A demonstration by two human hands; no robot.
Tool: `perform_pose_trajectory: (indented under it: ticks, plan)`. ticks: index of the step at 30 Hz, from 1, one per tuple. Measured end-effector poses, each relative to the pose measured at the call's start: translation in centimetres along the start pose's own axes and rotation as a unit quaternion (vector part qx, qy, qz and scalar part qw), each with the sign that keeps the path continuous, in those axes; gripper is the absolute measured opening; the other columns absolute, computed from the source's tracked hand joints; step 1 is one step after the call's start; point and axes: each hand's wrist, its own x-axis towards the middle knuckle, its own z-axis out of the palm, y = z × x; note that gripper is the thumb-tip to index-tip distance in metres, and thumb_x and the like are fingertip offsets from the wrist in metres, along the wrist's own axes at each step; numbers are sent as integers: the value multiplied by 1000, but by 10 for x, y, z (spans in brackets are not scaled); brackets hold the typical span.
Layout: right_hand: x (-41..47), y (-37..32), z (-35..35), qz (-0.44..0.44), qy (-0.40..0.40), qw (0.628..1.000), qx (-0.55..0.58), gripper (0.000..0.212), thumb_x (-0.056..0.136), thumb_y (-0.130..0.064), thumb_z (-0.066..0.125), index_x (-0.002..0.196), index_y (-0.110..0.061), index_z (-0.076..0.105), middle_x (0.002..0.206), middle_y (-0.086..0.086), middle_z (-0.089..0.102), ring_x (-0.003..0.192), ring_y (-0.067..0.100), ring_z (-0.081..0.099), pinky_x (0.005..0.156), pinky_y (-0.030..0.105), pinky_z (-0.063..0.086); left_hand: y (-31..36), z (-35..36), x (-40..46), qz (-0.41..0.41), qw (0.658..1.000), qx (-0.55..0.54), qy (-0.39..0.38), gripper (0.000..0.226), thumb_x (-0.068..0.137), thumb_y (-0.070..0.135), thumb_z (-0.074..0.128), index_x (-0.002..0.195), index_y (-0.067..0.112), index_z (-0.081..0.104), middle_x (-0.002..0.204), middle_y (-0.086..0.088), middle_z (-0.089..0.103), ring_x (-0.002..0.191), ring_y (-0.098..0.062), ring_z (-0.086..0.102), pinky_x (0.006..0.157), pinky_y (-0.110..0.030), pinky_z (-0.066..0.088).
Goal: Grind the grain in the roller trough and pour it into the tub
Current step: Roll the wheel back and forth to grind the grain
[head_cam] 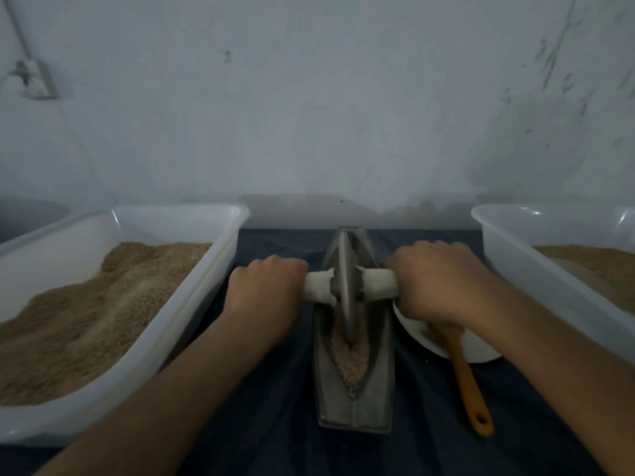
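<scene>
Two hands grip the white-wrapped axle: the left hand [266, 290] curls its fingers [275, 267] round the left end, the right hand [434, 286] round the right end. Between them the roller disc [344, 286] stands upright in the metal trough [354, 338], with grain [352, 359] lying nearer than the fingers. Left of them sits a tub [165, 321] of ground grain; right of them another tub [536, 269], a white bowl [481, 352] and an orange spoon [469, 383].
</scene>
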Motion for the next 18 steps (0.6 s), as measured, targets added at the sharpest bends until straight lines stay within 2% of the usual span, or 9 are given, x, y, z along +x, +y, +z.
perform_pose_trajectory:
  ticks: [2, 5, 8, 11, 13, 15, 18]
  plan:
    - [27, 5, 2, 20, 2, 1000, 5, 15, 76, -37, 71, 85, -32, 60, 78, -6, 57, 64, 15, 48, 53, 28, 26, 4, 5, 29, -16, 1000, -4, 10, 20, 92, 17, 61, 109, 28, 61, 106, -2, 67, 100, -28, 65, 76, -40, 43]
    - [50, 9, 7, 35, 43, 998, -8, 22, 78, -36, 73, 96, -26, 67, 74, -4, 53, 64, 16, 47, 51, 26, 26, 10, 10, 60, -38, 998, -2, 43, 10, 95, 16, 59, 98, 26, 59, 105, -3, 69, 100, -29, 65, 79, -38, 35]
    - [41, 7, 6, 20, 57, 998, -31, 23, 79, -36, 74, 98, -25, 67, 81, -1, 59, 66, 19, 49, 54, 28, 30, 6, 11, 54, -16, 999, -24, 27, 11, 93, 18, 61, 98, 27, 59, 105, -4, 69, 100, -30, 65, 80, -40, 39]
    - [10, 1, 6, -8, 50, 999, -11, 18, 77, -35, 70, 88, -31, 57, 76, -5, 52, 61, 14, 42, 53, 30, 25, -7, 7, 21, 26, 999, -41, -1, 19, 88, 24, 65, 104, 32, 59, 101, 1, 67, 93, -26, 66, 76, -39, 50]
    - [-12, -1, 6, -18, 33, 999, 6, 16, 72, -37, 66, 82, -34, 55, 71, -10, 46, 59, 9, 39, 50, 28, 22, -13, 2, 1, 52, 998, -31, -15, 21, 85, 30, 69, 94, 38, 53, 90, 8, 60, 83, -20, 63, 71, -38, 51]
    - [-23, 0, 7, -26, 22, 999, 11, 14, 67, -39, 63, 80, -35, 58, 69, -11, 49, 58, 7, 43, 48, 27, 24, -14, 0, -7, 62, 998, -19, -19, 24, 83, 32, 70, 88, 39, 48, 82, 11, 53, 82, -18, 63, 69, -37, 51]
    - [-12, 3, 6, -15, 0, 1000, 8, 13, 65, -38, 61, 77, -33, 57, 69, -10, 51, 58, 10, 46, 49, 27, 25, -10, 2, 6, 43, 998, -22, -40, 17, 85, 26, 68, 94, 34, 55, 91, 6, 60, 89, -21, 65, 77, -40, 55]
